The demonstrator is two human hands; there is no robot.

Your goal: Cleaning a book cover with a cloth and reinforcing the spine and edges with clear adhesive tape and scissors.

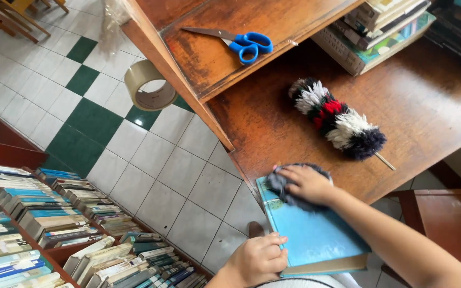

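Note:
A blue hardcover book (316, 234) lies at the near edge of the brown wooden desk (428, 101). My right hand (308, 183) presses a dark grey cloth (284, 193) onto the book's far end. My left hand (258, 260) grips the book's near left edge with curled fingers. A fluffy duster (336, 118) with white, red, black and dark blue tufts lies on the desk beyond the book.
Blue-handled scissors (241, 42) lie on a raised wooden counter (214, 58). A roll of brown tape (149, 85) hangs at its edge. Stacked books (374, 32) sit at the desk's back. Shelves of books (44, 224) stand low left over the green-and-white tiled floor (150, 154).

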